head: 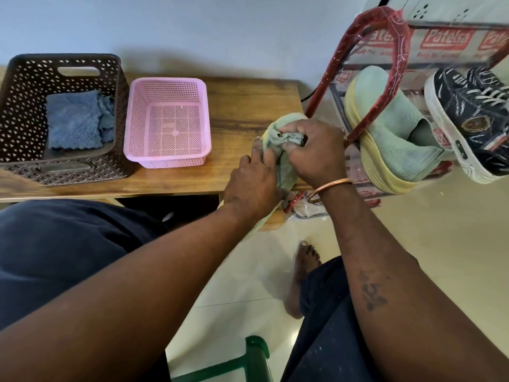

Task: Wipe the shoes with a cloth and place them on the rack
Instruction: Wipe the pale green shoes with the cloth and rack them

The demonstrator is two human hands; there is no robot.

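Both forearms reach forward from the lap, and the hands meet at the worktop's (248,100) near edge, to the right of the pink basket (137,111). A left hand (252,183) wraps its grip round a green shoe (288,168), steadying it with the toe pointing away. On top of the shoe, the right hand (316,153) curls its grip tight round a crumpled cloth (289,139) and presses it onto the upper.

Judging by this, the wiping of this shoe is under way and it is not yet on the rack (399,37), which stands farther right of the pink basket, beyond the worktop's end. A second green shoe (391,128) with a yellow sole already sits on the rack, tilted toe-up against the red frame. Farther right again lie dark sneakers (473,117), a pair as far as I can tell. So most of the work looks done: what seems left is to finish this wipe and set the shoe beside its mate.

As for containers, the pink basket shows only its own mesh floor. Just left of it, touching or nearly so, a brown basket (24,111) holds folded blue cloths (74,119), with more bunched at their right side
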